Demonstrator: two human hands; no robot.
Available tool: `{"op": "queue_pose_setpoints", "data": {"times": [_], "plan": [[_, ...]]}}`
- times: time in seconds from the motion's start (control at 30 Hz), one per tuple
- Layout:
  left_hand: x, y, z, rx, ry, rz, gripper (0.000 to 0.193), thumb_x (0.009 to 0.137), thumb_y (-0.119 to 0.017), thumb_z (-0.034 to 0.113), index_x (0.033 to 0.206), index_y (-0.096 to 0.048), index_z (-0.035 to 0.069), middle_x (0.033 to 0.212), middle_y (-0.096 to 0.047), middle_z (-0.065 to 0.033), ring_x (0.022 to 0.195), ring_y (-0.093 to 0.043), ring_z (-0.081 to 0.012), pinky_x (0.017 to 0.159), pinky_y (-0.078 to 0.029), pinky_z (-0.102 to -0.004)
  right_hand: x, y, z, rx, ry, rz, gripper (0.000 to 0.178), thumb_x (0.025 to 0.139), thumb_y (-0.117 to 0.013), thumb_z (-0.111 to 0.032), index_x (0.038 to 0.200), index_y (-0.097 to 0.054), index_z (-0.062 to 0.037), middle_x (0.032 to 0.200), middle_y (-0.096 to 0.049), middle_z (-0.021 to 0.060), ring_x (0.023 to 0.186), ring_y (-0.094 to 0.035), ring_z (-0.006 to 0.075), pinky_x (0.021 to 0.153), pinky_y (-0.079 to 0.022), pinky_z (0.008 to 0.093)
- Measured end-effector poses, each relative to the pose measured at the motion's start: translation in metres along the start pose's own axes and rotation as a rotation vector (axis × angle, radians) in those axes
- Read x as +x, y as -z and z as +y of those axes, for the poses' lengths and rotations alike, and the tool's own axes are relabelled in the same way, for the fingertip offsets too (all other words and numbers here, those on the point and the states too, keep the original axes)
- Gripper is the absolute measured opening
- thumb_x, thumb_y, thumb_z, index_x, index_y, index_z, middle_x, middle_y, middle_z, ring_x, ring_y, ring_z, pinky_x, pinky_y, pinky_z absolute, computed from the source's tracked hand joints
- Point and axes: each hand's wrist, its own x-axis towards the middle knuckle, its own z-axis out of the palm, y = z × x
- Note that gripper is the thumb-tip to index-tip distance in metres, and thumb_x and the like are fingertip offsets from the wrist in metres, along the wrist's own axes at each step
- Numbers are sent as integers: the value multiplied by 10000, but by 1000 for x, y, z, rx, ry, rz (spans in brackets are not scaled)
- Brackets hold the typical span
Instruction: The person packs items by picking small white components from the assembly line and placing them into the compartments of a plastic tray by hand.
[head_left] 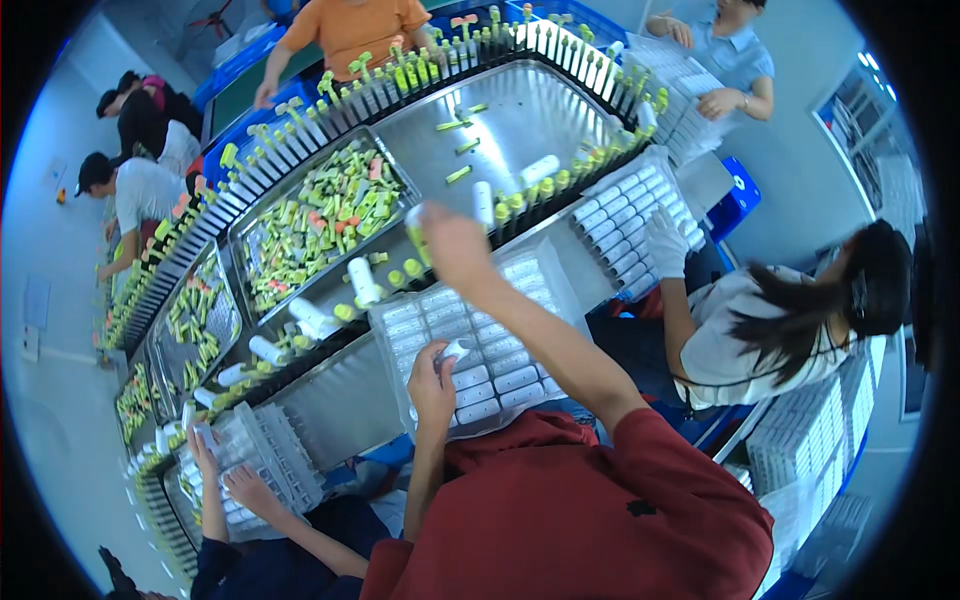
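My left hand (432, 392) is closed around a small white case (455, 350), just above the near left part of a clear plastic tray (392, 318). Rows of white oblong cases (477, 392) fill the tray's pockets in front of me. Farther out, my right hand (452, 245) reaches over the tray to the row of upright posts. Slightly blurred, its fingers close on a white-ended piece (414, 214) with yellow-green beneath; the hand hides part of it. Beside it on the row stand a white tube-like case (484, 205) and bare yellow-green holders (412, 268).
Metal trays of loose yellow-green and orange pieces (330, 215) lie beyond the posts. A gloved co-worker's hand (665, 245) touches another filled tray (625, 225) on the right. At left, a co-worker's hands (250, 490) work over stacked clear trays (275, 450). More people stand across the line.
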Motion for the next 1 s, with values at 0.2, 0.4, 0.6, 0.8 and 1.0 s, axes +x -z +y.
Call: {"op": "queue_pose_setpoints", "data": {"times": [0.2, 0.4, 0.6, 0.8, 1.0], "plan": [[-15, -1, -26, -200, 77, 150, 202, 1126, -551, 77, 1296, -578, -28, 1143, -635, -122, 1038, -638, -212, 912, -552, -357, -19, -53, -50, 10, 139, -92, 529, 949, -641, -132, 1440, -553, 41, 1044, -683, 201, 713, -762, 341, 569, -617, 445], [-14, 26, -33, -459, 271, 319, 482, 1212, -377, 410, 1329, -593, -5, 997, -703, -121, 714, -675, -181, 598, -553, -307, -30, -51, -74, 238, 198, -229, 725, 925, -652, -102, 1603, -417, -1, 1167, -674, 260, 819, -764, 424, 670, -636, 520], [-2, 84, 52, -433, 132, 273, 376, 1202, -416, 304, 1214, -614, -15, 950, -707, -104, 724, -660, -154, 644, -549, -314, -131, 2, -42, 319, 243, -165, 316, 945, -708, -229, 1215, -694, -66, 1087, -655, 131, 992, -706, 368, 858, -578, 509], [51, 49, 88, -576, 221, -156, 272, 1167, -529, 218, 1238, -619, -28, 996, -776, -145, 763, -722, -153, 689, -585, -307, -238, 82, 56, 21, -117, -56, 107, 847, -684, -95, 928, -683, -25, 1004, -691, 167, 963, -684, 375, 869, -565, 490], [156, -32, 83, -54, -28, 14, 341, 1074, -687, 337, 1164, -686, 8, 868, -786, -198, 774, -778, -374, 703, -584, -461, -278, 99, 60, -1, -99, -148, 314, 927, -761, -149, 1207, -735, -10, 1292, -723, 176, 1228, -690, 377, 1066, -570, 453]]}}
